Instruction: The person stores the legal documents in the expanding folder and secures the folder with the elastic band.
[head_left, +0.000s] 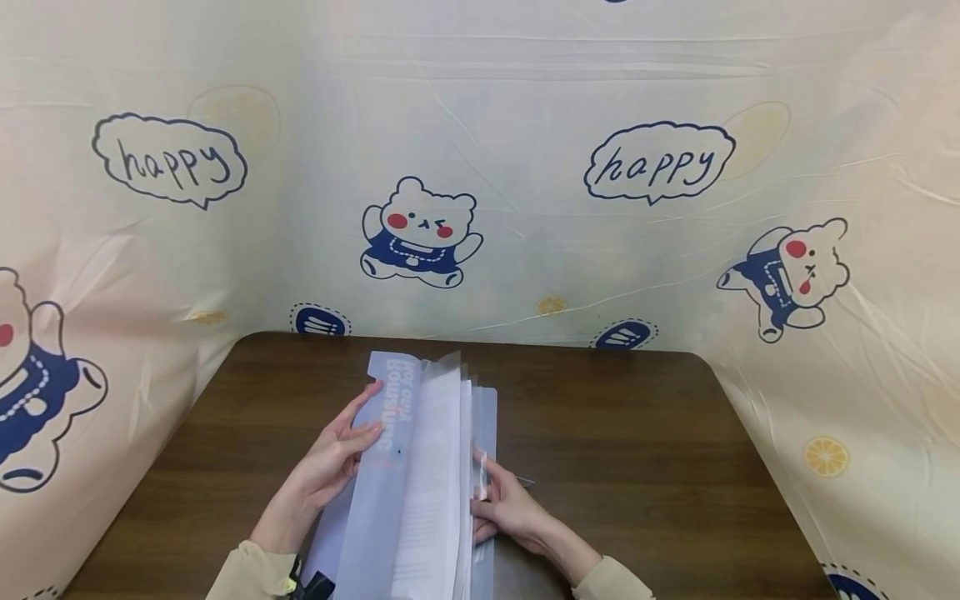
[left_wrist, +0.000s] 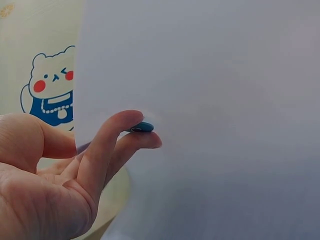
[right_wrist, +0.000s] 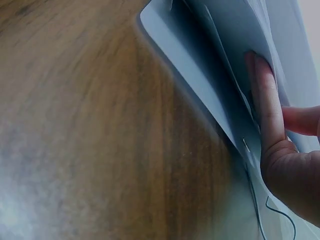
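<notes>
A pale blue plastic folder point(head_left: 375, 517) stands partly opened at the table's front middle, faint lettering on its cover. Clear sleeves with printed sheets point(head_left: 431, 500) fan out inside it. My left hand point(head_left: 330, 462) holds the cover's left edge, thumb on the front face. In the left wrist view a small dark blue piece point(left_wrist: 142, 126) shows between two fingertips of that hand point(left_wrist: 75, 175); I cannot tell what it is. From the right, my right hand point(head_left: 513, 504) pinches the sleeves. In the right wrist view its fingers point(right_wrist: 270, 107) reach between them, the thumb on the other side.
The dark brown wooden table point(head_left: 637, 433) spreads around the folder. A thin dark cord point(right_wrist: 255, 200) hangs by the folder's lower edge in the right wrist view. A pale curtain point(head_left: 525, 150) printed with bears encloses the table's back and sides.
</notes>
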